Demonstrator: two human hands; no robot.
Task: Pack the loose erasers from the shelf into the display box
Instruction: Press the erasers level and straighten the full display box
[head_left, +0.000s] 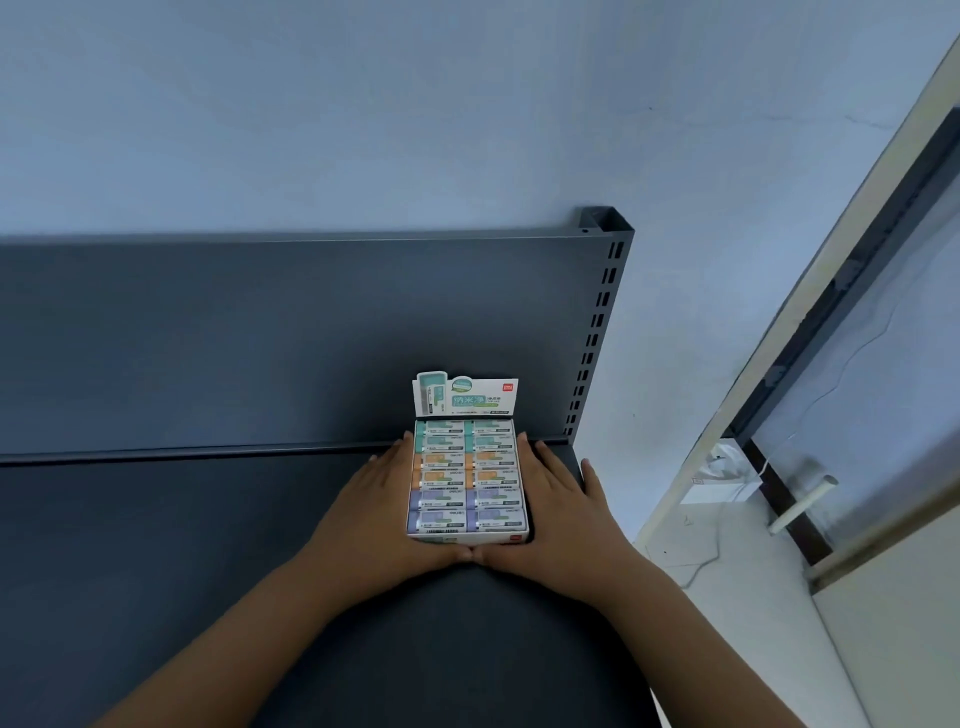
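display box (500, 537) of rectangular erasers (466, 478); left hand (372, 501) and right hand (562, 501) lay straight fingers (396, 460) alongside.

light: dim, cool bluish, even | shadows: faint | focus: soft throughout | distortion: wide-angle bending at edges

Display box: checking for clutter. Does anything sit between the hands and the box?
Nothing visible: the left hand and right hand rest flat against the sides of the display box, thumbs meeting at its front.
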